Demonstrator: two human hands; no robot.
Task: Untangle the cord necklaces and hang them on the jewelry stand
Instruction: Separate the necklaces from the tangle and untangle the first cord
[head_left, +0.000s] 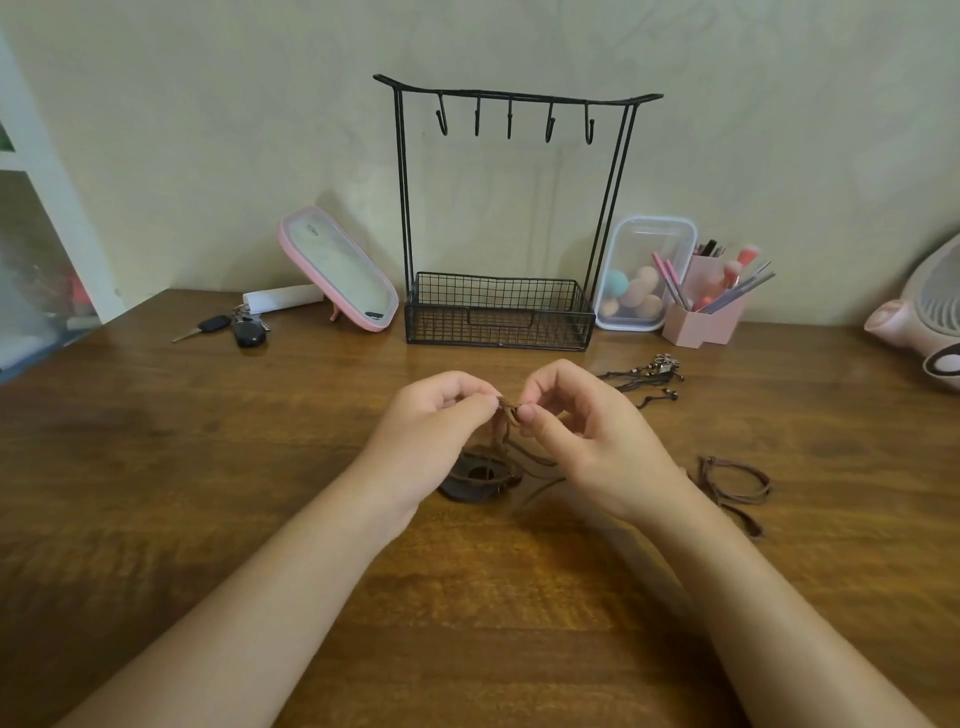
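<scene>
Cord necklace (511, 415), brown, is pinched at a tangled bit between both hands, raised just above the wooden surface (208, 467); left hand (441, 415) and right hand (587, 436) each have thumb and forefinger closed on it, the other fingers curled; its cords trail down to a dark pendant (467, 491) lying on the surface beneath the hands; a beaded necklace (649, 376) and a loose brown cord (732, 483) lie to the right, apart from each other; the black wire jewelry stand (498, 310) stands behind, by the wall, between a pink mirror (337, 270) and a clear box (644, 249).
</scene>
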